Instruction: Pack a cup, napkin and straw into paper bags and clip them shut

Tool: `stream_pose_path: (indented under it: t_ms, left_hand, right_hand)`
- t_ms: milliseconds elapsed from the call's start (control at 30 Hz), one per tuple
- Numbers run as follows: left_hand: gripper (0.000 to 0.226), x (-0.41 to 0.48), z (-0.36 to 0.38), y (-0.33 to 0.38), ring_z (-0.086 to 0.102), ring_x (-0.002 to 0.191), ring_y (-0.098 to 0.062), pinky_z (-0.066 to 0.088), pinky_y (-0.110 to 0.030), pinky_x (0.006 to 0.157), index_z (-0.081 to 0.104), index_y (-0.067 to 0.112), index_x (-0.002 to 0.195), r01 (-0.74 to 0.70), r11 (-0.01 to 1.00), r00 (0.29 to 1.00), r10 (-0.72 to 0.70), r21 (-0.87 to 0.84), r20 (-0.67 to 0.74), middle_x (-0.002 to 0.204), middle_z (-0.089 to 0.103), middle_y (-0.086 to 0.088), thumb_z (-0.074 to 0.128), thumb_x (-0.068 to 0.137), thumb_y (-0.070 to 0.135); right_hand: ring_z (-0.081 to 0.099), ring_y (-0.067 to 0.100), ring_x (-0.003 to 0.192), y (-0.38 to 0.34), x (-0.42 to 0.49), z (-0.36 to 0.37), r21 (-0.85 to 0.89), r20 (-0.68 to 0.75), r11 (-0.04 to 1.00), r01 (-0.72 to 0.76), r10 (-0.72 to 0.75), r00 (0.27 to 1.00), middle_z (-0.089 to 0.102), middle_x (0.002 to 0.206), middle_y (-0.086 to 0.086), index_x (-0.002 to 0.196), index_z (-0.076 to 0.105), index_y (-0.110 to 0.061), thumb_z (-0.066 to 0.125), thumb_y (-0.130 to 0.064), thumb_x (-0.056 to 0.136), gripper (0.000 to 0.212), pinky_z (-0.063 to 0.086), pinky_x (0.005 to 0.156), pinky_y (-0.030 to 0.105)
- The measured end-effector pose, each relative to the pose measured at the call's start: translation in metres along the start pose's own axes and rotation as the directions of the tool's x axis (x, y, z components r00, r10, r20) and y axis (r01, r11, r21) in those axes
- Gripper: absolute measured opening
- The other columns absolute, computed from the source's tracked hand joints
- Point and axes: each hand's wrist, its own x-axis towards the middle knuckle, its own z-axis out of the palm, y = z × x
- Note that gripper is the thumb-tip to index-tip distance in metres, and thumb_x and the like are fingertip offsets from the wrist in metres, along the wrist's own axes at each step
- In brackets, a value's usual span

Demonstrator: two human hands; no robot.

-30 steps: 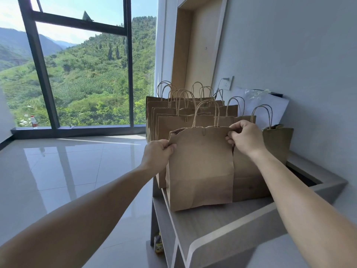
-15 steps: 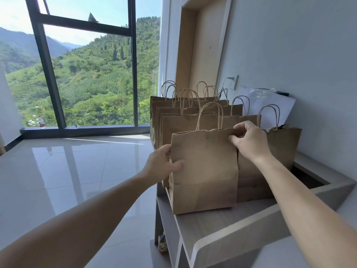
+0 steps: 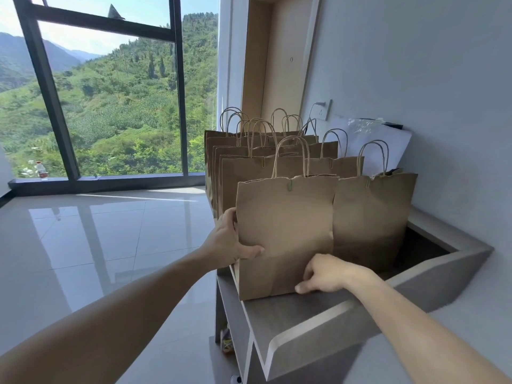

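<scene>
A brown paper bag [image 3: 285,223] with twine handles stands upright at the front of a grey shelf [image 3: 299,320], its top closed by a small green clip [image 3: 289,186]. My left hand [image 3: 228,241] grips the bag's left edge, thumb across the front. My right hand [image 3: 322,274] rests at the bag's lower right corner, fingers curled against the paper near the shelf. The bag's contents are hidden.
Several more brown handled bags [image 3: 374,212] stand in rows behind and to the right. White paper [image 3: 371,142] leans on the wall below a socket [image 3: 324,110]. A large window [image 3: 110,92] and glossy tiled floor [image 3: 97,245] lie to the left.
My right hand dropped from the bag's top right edge to its lower right corner. My left hand slid down the left edge. The view moved closer.
</scene>
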Motion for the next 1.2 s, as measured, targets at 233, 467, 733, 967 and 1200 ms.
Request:
stream_pose_path:
  t_ms: [233, 467, 733, 967, 1200]
  left_hand:
    - [0.112, 0.001, 0.001, 0.004, 0.053, 0.121, -0.021, 0.050, -0.049, 0.098, 0.036, 0.020, 0.138, -0.032, 0.999, 0.999, 0.032, -0.016, -0.001, 0.131, 0.051, 0.000, 0.088, 0.043, 0.047]
    - [0.097, 0.010, -0.001, 0.003, 0.060, 0.113, -0.018, 0.054, -0.041, 0.094, 0.035, 0.017, 0.138, -0.022, 0.998, 0.999, 0.023, -0.061, 0.026, 0.130, 0.053, -0.003, 0.093, 0.061, 0.019]
    - [0.096, 0.011, -0.003, 0.005, 0.059, 0.115, -0.017, 0.053, -0.041, 0.096, 0.034, 0.017, 0.139, -0.001, 1.000, 0.998, 0.002, -0.017, 0.055, 0.126, 0.056, 0.001, 0.093, 0.064, 0.022]
    - [0.088, 0.010, -0.016, 0.011, 0.053, 0.123, -0.020, 0.046, -0.044, 0.103, 0.037, 0.016, 0.143, -0.033, 0.991, 0.997, 0.024, 0.127, 0.074, 0.133, 0.053, -0.002, 0.085, 0.070, 0.028]
    - [0.068, -0.013, -0.043, 0.023, 0.049, 0.120, -0.028, 0.045, -0.042, 0.099, 0.042, 0.012, 0.134, -0.023, 0.903, 0.996, -0.016, 0.430, 0.087, 0.134, 0.050, -0.011, 0.070, 0.082, 0.045]
  right_hand:
    - [0.058, 0.016, 0.104, 0.001, 0.019, -0.002, -0.054, -0.078, 0.997, 0.048, -0.052, 0.996, 0.061, 0.115, -0.004, 0.119, 0.064, -0.023, 0.074, -0.053, 0.077, 0.053, 0.048, 0.090, 0.028]
    - [0.054, 0.010, 0.095, -0.006, 0.019, 0.005, -0.051, -0.001, 0.996, 0.069, -0.069, 0.998, 0.059, 0.106, -0.008, 0.117, 0.065, -0.023, 0.076, -0.057, 0.074, 0.056, 0.042, 0.080, 0.021]
    - [0.058, 0.011, 0.097, -0.012, 0.015, 0.006, -0.016, 0.039, 0.996, 0.083, -0.082, 0.996, 0.060, 0.106, -0.007, 0.119, 0.065, -0.022, 0.076, -0.053, 0.077, 0.053, 0.045, 0.077, 0.021]
    - [0.060, 0.014, 0.094, -0.023, -0.008, -0.005, 0.009, -0.211, 0.995, 0.103, -0.098, 0.972, 0.063, 0.101, -0.007, 0.111, 0.067, -0.023, 0.072, -0.054, 0.079, 0.044, 0.051, 0.085, 0.030]
    - [0.051, 0.025, 0.123, -0.074, -0.056, -0.013, 0.034, -0.309, 0.999, 0.012, -0.001, 0.951, 0.049, 0.137, 0.003, 0.138, 0.048, -0.022, 0.066, -0.054, 0.085, 0.065, 0.044, 0.101, 0.040]
